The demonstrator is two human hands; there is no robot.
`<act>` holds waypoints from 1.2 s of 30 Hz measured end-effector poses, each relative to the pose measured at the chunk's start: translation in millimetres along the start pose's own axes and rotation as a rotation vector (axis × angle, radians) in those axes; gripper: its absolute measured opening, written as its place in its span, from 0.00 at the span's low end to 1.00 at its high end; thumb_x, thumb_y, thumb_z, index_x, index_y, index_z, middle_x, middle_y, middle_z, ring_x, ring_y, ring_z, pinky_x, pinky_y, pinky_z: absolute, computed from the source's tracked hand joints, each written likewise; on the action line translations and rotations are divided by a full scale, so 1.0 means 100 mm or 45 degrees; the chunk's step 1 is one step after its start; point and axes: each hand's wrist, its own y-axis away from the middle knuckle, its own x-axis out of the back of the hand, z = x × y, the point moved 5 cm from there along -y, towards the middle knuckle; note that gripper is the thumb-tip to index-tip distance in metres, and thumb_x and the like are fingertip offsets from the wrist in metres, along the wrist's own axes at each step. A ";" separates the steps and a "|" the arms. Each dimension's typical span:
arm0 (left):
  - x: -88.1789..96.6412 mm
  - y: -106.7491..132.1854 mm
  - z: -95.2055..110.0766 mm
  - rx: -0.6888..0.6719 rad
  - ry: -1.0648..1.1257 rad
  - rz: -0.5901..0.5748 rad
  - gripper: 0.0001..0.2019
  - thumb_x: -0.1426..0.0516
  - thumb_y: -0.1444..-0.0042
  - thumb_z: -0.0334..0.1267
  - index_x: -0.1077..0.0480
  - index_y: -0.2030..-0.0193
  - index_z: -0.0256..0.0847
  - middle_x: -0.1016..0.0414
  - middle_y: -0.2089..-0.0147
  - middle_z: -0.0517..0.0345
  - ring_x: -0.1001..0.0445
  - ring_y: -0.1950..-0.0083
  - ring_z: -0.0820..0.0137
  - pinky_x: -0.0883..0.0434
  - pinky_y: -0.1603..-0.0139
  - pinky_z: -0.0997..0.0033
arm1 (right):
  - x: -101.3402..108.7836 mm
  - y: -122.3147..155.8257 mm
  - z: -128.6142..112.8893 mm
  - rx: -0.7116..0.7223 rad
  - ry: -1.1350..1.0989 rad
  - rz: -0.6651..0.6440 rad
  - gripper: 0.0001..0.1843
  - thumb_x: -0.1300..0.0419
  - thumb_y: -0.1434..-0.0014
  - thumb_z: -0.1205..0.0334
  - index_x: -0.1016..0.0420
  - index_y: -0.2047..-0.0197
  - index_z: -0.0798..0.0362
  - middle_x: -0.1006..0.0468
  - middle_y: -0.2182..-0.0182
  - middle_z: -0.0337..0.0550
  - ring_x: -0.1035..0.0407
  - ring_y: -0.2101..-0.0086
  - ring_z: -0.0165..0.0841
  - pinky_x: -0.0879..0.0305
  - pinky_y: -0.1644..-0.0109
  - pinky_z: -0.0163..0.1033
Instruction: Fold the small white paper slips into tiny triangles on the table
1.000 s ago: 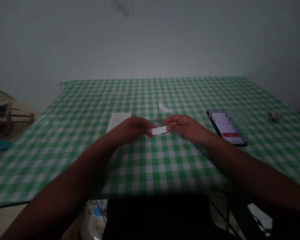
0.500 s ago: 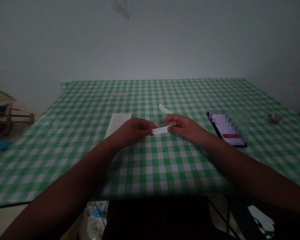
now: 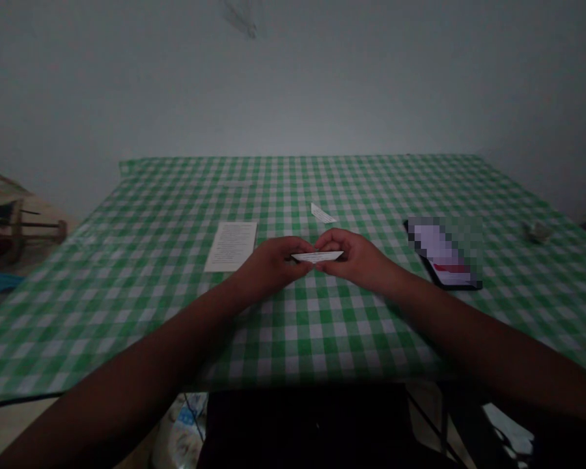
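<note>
Between my two hands is a small folded piece of printed paper (image 3: 317, 256), long and narrow with pointed ends. My left hand (image 3: 278, 259) pinches it from the left, thumb on the near side and fingers behind. From the right, my right hand (image 3: 349, 256) grips it the same way, and the fingertips of both hands nearly meet at its middle. Just beyond the hands, a second folded printed paper (image 3: 323, 213) lies on the table. A printed sheet or stack of sheets (image 3: 233, 246) lies flat beside my left hand.
A green and white checked cloth (image 3: 293, 326) covers the table. To the right lies a phone (image 3: 449, 260) with its screen lit and partly blurred out. A small crumpled object (image 3: 538, 231) sits near the right edge. Behind the table rises a pale wall (image 3: 293, 85).
My hands have come closer together on the folded paper, which now shows pointed ends. My left hand has shifted off the printed sheet's view, leaving more of it visible.
</note>
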 end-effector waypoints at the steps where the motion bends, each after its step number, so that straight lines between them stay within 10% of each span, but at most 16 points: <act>1: 0.00 0.00 0.01 0.009 -0.007 0.018 0.11 0.38 0.45 0.39 0.23 0.56 0.41 0.18 0.57 0.55 0.21 0.56 0.65 0.27 0.53 0.64 | -0.01 0.00 0.00 0.002 0.005 0.011 0.15 0.31 0.49 0.63 0.29 0.59 0.49 0.22 0.66 0.37 0.27 0.66 0.31 0.32 0.62 0.39; 15: 0.00 0.00 -0.02 0.150 0.554 -0.136 0.14 0.34 0.53 0.36 0.29 0.60 0.38 0.25 0.66 0.62 0.29 0.68 0.75 0.34 0.66 0.73 | -0.04 0.04 -0.10 -0.084 -0.266 -0.039 0.17 0.28 0.53 0.62 0.32 0.63 0.48 0.27 0.75 0.30 0.31 0.72 0.29 0.37 0.67 0.37; 36: 0.09 -0.05 -0.16 0.194 0.403 0.011 0.17 0.31 0.56 0.39 0.29 0.59 0.39 0.25 0.68 0.62 0.28 0.69 0.73 0.34 0.67 0.71 | 0.04 0.02 -0.05 -0.106 -0.126 0.086 0.18 0.29 0.51 0.61 0.36 0.63 0.47 0.30 0.78 0.28 0.36 0.77 0.28 0.45 0.74 0.36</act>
